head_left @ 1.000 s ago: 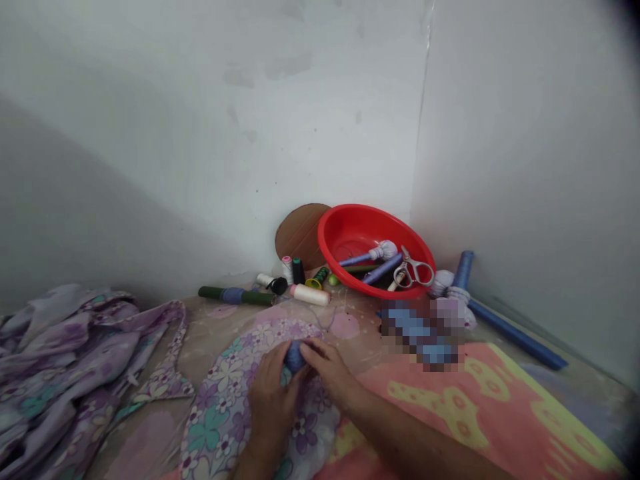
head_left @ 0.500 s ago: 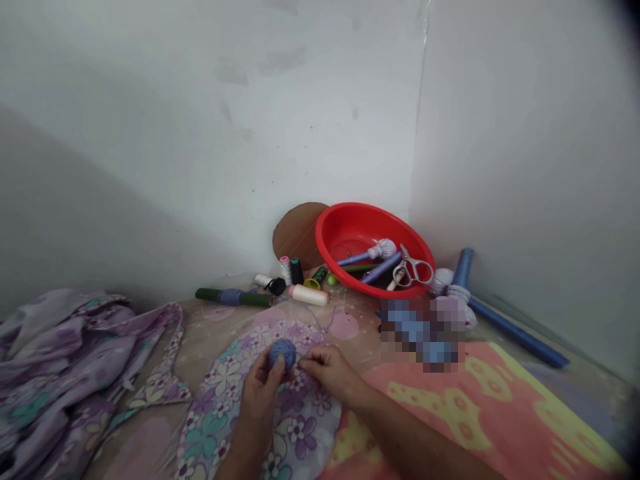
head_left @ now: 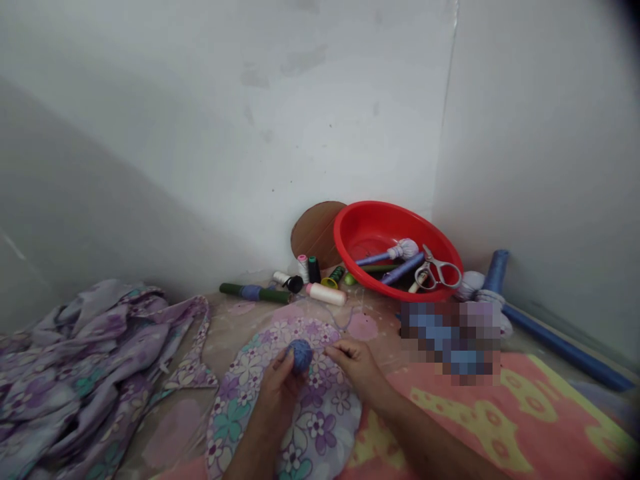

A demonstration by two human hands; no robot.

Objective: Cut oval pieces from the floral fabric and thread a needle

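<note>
My left hand (head_left: 278,395) holds a small ball of blue thread (head_left: 301,355) over a round piece of floral cloth (head_left: 285,400) spread on the floor. My right hand (head_left: 356,364) sits just to the right of the ball, its fingers pinched together, perhaps on a thread end too fine to see. Both hands rest on the floral cloth.
A red basin (head_left: 396,247) in the wall corner holds scissors (head_left: 436,269) and wrapped sticks. Thread spools (head_left: 313,275) and a green-and-blue stick (head_left: 255,293) lie in front of it. A heap of floral fabric (head_left: 80,360) lies at the left, blue rods (head_left: 555,333) at the right.
My hands have drawn apart: the right hand has left the ball and now pinches beside it. The left hand keeps the ball, now uncovered. The camera has swung a little to the left.
</note>
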